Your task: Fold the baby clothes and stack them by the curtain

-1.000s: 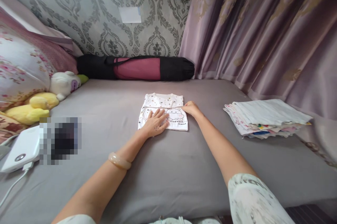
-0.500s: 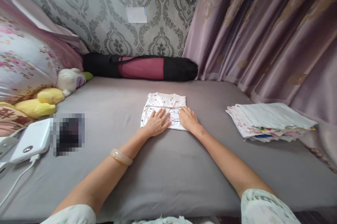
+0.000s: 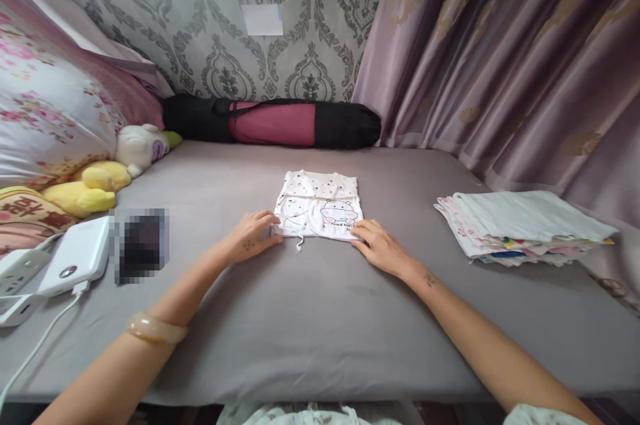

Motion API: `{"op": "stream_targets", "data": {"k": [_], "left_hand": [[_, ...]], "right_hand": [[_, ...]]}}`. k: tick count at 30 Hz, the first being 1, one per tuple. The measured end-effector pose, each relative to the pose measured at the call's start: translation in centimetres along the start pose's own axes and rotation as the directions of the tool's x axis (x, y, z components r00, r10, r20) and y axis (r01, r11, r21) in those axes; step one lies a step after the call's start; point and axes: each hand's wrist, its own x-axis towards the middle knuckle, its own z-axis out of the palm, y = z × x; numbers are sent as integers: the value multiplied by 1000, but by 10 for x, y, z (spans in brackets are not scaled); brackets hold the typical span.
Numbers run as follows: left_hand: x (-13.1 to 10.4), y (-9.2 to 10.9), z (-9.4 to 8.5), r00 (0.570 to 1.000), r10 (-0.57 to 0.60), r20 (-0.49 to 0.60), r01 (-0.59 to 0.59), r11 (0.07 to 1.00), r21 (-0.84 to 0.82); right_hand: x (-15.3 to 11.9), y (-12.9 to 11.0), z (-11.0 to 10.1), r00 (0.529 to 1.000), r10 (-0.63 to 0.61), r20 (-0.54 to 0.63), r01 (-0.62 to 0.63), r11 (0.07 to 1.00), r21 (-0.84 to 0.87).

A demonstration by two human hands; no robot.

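Observation:
A small white baby shirt [image 3: 320, 208] lies folded in a rough rectangle on the grey sheet, printed with little dots and a cartoon animal face. A thin tie string [image 3: 299, 244] sticks out from its near edge. At the shirt's near left corner, my left hand [image 3: 253, 237] holds the cloth between thumb and fingers. My right hand [image 3: 381, 248] pinches the near right corner the same way. Both fingertips partly cover the corners.
A stack of folded clothes [image 3: 525, 225] sits to the right by the curtain [image 3: 430, 78]. A black and maroon rolled bag [image 3: 273, 124] lies along the wall. Plush toys [image 3: 103, 185], a white power bank [image 3: 77, 258] with cable and a blurred dark object [image 3: 143, 245] are at left.
Both hands have moved off the shirt's front panel, outward and apart, to its near corners. The cartoon print and tie string now show. The view has shifted slightly.

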Motion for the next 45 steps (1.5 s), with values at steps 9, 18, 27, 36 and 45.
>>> {"op": "stream_targets", "data": {"k": [9, 18, 27, 36, 45], "left_hand": [[-6, -2, -4, 985, 160, 64, -163, 985, 54], [1, 0, 2, 995, 91, 48, -94, 993, 68], [24, 2, 2, 989, 0, -148, -14, 995, -95], [71, 1, 6, 893, -153, -424, 158, 987, -24], [114, -15, 13, 850, -299, -433, 233, 952, -199]], "right_hand": [[1, -5, 0, 994, -88, 66, 101, 965, -240], [-1, -3, 0, 997, -76, 33, 81, 977, -199], [23, 10, 1, 989, 121, -91, -120, 993, 14], [71, 11, 3, 897, 320, -304, -311, 947, 80], [106, 34, 10, 857, 355, -373, -372, 928, 30]]}}
